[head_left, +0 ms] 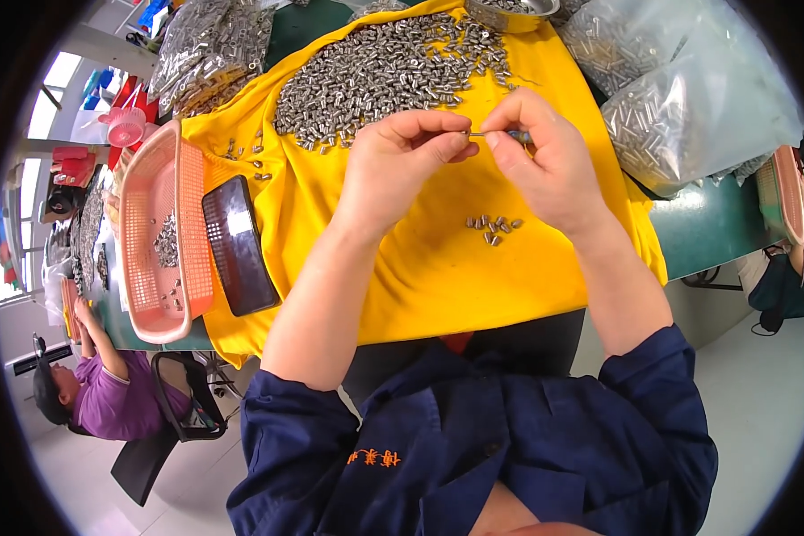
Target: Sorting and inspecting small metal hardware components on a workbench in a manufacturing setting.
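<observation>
My two hands meet over the yellow cloth (438, 295), just in front of a large heap of small metal cylinders (393, 67). My right hand (549, 165) is closed on a thin metal rod (478, 134), whose bluish-grey thicker end shows between the fingers. The rod points left to the fingertips of my left hand (393, 165). Those fingers are pinched together, and what sits in them is mostly hidden, too small to make out. Below my right hand, a little group of several metal cylinders (491, 228) lies apart from the heap.
A pink plastic basket (138, 295) with some metal parts stands at left, beside a black phone (241, 246). Clear bags of metal parts (657, 129) stand at far right; more bags (210, 54) lie far left. A metal bowl (518, 20) is at the back. A person in purple (129, 393) sits left.
</observation>
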`<state>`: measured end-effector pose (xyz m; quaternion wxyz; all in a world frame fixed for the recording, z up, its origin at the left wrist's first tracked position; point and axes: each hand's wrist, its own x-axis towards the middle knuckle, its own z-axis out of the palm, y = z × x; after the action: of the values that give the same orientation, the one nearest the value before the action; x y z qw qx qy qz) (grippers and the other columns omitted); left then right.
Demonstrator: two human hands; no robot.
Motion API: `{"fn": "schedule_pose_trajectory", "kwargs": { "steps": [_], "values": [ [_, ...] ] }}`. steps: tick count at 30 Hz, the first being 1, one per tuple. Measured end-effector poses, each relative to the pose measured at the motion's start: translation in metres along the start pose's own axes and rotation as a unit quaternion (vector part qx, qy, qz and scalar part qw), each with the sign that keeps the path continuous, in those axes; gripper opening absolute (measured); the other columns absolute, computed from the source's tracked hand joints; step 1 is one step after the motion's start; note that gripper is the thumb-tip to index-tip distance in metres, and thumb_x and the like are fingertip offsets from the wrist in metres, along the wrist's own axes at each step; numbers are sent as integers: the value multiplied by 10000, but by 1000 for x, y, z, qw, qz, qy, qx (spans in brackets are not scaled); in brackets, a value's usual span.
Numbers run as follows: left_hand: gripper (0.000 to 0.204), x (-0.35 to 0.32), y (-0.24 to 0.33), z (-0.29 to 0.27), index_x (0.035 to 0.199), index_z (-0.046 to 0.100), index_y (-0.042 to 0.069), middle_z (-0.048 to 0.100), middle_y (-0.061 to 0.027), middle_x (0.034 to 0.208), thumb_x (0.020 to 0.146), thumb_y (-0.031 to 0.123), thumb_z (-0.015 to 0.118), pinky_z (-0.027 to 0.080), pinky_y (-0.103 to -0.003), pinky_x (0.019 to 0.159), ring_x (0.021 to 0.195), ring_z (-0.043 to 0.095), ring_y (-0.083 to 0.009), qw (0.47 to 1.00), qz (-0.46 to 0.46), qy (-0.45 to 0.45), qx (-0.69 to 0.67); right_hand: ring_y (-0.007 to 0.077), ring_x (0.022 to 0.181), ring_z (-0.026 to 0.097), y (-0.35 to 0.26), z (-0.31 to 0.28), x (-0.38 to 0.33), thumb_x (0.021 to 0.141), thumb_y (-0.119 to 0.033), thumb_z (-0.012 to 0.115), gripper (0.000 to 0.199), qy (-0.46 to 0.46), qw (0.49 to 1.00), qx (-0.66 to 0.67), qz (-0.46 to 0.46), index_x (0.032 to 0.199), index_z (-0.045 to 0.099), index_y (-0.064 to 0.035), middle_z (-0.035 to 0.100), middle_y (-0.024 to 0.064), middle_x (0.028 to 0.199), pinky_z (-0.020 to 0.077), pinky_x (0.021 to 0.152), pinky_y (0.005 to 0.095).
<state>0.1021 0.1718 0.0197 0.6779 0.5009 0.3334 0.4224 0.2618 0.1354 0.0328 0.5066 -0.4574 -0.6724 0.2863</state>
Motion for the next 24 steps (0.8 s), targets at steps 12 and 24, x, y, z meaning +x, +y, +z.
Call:
{"fn": "schedule_pose_trajectory", "kwargs": {
  "steps": [12,24],
  "values": [
    [109,-1,-3,4,870,593,-40,619,-76,807,766,-5,591,481,-211,696,744,597,-122,998,29,-3,59,234,555,499,-4,2,-3,741,-39,501,51,-25,997,-70,14,783,472,-42,515,107,650,393,506,309],
    [120,2,-5,0,847,629,19,625,-47,780,731,53,626,467,-230,635,690,588,-105,885,197,31,421,265,577,514,2,8,-3,744,-54,503,57,-2,992,-127,-20,792,475,-40,521,114,641,398,516,334]
  ]
}}
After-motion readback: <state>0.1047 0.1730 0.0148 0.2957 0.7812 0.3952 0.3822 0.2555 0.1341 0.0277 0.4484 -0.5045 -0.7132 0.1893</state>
